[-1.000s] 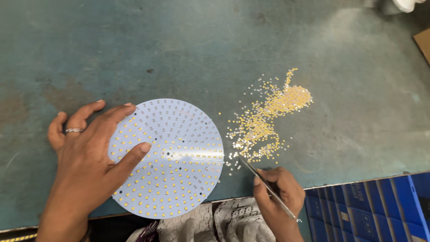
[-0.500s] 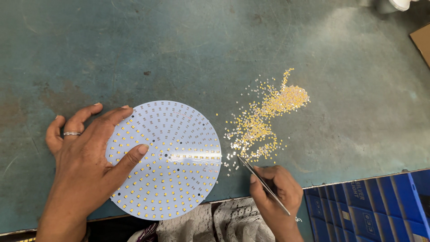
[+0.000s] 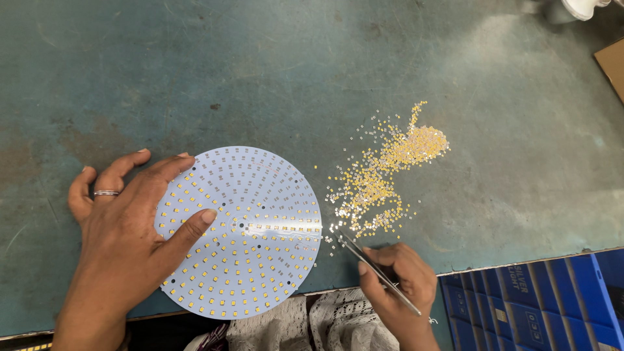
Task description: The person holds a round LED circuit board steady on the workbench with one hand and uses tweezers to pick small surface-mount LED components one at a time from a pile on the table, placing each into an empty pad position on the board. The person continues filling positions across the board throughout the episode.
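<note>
The round white circuit board (image 3: 240,231) lies flat on the worn teal workbench (image 3: 260,78), near its front edge, its face covered in rings of tiny pads; most of the lower and left part already carries small yellow chips, while the upper right rows look bare. The left hand (image 3: 123,240) lies flat on the board's left side, fingers spread and thumb pressing down, a ring on one finger — it pins the disc. The right hand (image 3: 396,283) pinches a pair of slim metal tweezers (image 3: 370,263) between thumb and fingers, the tip at the near edge of a loose scatter of yellow chips (image 3: 383,179) just right of the board. The step in hand looks like picking one chip from the scatter; the next move would call for a clean grip on a single piece and a steady carry to an empty pad. Counted: one board, one pair of tweezers, two hands, one heap — the chips themselves are far too many to count. Blue bins (image 3: 546,299) sit at the lower right, and lacy cloth (image 3: 312,325) shows below the bench edge.
</note>
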Demonstrator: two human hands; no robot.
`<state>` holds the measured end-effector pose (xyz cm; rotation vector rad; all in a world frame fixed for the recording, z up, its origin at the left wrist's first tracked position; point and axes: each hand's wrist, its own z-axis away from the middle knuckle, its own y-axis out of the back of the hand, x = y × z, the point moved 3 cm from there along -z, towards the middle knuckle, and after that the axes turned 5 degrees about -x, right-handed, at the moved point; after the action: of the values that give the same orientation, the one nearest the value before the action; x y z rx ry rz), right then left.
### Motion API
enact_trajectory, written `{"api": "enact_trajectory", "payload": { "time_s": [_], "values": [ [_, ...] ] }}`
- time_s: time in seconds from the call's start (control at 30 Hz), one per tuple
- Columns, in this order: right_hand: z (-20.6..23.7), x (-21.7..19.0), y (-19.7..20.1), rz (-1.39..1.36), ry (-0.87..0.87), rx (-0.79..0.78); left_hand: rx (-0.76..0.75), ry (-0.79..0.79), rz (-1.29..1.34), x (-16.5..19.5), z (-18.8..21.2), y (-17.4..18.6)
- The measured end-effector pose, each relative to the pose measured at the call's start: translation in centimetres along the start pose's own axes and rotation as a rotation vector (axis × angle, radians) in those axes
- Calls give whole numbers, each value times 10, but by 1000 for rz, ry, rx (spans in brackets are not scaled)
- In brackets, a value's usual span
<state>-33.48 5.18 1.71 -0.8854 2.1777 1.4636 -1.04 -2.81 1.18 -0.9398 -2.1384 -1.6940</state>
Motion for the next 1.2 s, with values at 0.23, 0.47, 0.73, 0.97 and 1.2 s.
{"api": "enact_trajectory", "payload": {
  "time_s": [0.23,0.47,0.73,0.97,1.2],
  "values": [
    [-1,2,0,25,-98,27,0,3,-5,-1,-2,2],
    [0,8,4,-32,-156,13,5,-2,-1,1,-5,2],
    [-10,11,7,-84,-69,-35,0,1,2,-1,-12,-1],
    [-11,17,5,0,-92,-28,5,1,1,6,-22,2],
    [-7,-6,-17,-133,67,-100,28,-15,18,1,-22,-4]
  ]
}}
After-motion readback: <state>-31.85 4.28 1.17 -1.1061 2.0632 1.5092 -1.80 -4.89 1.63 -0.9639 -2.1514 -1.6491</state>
